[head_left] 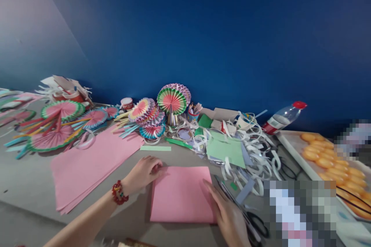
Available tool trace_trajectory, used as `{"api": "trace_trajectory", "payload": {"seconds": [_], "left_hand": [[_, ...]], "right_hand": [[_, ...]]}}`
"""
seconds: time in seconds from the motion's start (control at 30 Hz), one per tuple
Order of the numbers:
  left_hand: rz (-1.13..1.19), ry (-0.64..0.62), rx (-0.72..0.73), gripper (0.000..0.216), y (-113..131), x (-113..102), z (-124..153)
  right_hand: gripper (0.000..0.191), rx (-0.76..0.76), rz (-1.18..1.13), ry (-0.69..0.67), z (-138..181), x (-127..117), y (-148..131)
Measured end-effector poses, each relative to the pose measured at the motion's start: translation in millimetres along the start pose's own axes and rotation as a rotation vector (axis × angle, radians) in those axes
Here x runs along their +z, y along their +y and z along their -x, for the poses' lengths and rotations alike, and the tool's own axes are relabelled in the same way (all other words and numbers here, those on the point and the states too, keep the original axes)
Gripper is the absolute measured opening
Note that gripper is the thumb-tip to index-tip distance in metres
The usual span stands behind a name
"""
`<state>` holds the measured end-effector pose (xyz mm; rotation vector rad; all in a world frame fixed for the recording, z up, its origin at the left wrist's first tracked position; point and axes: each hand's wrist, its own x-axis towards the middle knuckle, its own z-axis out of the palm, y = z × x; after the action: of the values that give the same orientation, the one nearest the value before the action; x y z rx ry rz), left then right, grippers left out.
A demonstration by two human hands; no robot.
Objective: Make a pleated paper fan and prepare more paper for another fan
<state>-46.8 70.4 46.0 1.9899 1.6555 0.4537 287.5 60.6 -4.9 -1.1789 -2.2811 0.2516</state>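
A folded sheet of pink paper (182, 197) lies flat on the grey table in front of me. At its upper left corner my left hand (148, 168) has its fingers curled in, pinching the edge; a red beaded bracelet is on that wrist. My right hand (227, 210) rests along the paper's right edge, fingers stretched out and touching it. Just right of that hand lie scissors (257, 224) with black handles, partly hidden by it. A stack of larger pink sheets (89, 166) is to the left of my left hand.
Finished pleated paper fans (172, 101) and more fans (60, 112) stand and lie along the back. Light green paper (227, 148) sits among white paper strips (261, 162). At right are a tilted bottle (285, 117) and a tray (292, 154) of orange oval pieces. A blue wall rises behind.
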Motion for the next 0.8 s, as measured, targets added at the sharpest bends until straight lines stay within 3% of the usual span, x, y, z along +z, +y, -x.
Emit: {"api": "trace_trajectory", "payload": {"seconds": [0.2,0.53,0.8], "left_hand": [[0.055,0.004,-0.067,0.027,-9,4,-2],[0.05,0.034,-0.17,0.023,-15,7,18],[0.016,0.177,-0.152,0.025,-44,2,29]], "right_hand": [[0.059,-0.019,0.048,0.015,1,2,0],[0.046,-0.033,0.078,0.045,1,6,3],[0.046,-0.002,-0.018,-0.04,5,2,12]]}}
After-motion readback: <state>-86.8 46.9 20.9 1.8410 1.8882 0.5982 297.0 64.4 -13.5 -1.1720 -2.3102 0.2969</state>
